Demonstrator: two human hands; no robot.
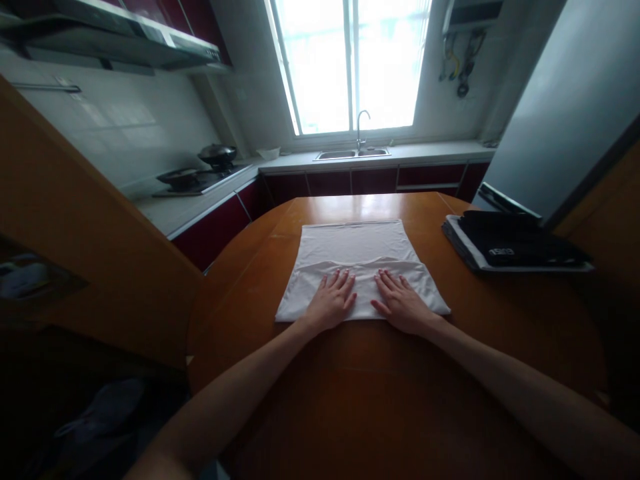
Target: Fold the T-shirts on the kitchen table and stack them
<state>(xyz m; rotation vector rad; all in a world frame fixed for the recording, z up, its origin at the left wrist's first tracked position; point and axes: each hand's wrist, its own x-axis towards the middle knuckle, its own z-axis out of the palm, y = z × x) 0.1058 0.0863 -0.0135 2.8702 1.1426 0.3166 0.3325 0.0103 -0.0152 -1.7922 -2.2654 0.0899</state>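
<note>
Fingers [343,280] of the left hand [329,304] and right hand [405,307] lie flat, slightly apart, on the near fold of a flat white fabric garment [355,241], centred on the brown rounded wooden tabletop [345,387], left of folded black-and-white clothes [523,243].

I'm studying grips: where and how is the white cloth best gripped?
The white cloth seems best pinched at its near corners, from the near side: it lies flat, folded double there, and the corners lie outside the left hand and right hand.
</note>
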